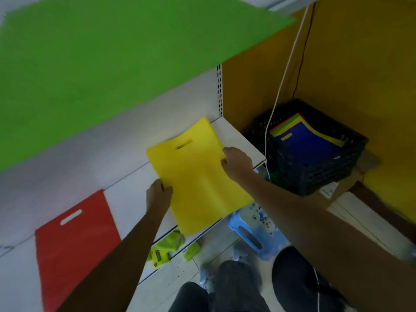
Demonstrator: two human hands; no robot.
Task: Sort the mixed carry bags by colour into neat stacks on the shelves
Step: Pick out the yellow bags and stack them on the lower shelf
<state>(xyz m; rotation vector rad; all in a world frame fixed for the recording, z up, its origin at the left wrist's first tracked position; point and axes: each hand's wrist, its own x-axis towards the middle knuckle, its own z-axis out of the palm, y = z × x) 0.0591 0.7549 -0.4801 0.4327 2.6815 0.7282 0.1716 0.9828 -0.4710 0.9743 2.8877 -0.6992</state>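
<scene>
A yellow carry bag (198,176) lies flat on the white shelf (126,194), its lower end hanging over the shelf's front edge. My left hand (158,195) pinches its left edge. On its right edge my right hand (237,163) has hold. A red carry bag (74,242) lies flat on the same shelf to the left. A green bag (112,64) covers the shelf above, close to the camera. At the right a black crate (315,163) holds several mixed bags, a blue one (308,143) on top.
The yellow wall (360,75) stands behind the crate, with a white cable (286,75) hanging down it. A blue plastic stool (254,230) and neon-yellow items (167,246) sit on the floor below the shelf. My knees (236,287) are at the bottom.
</scene>
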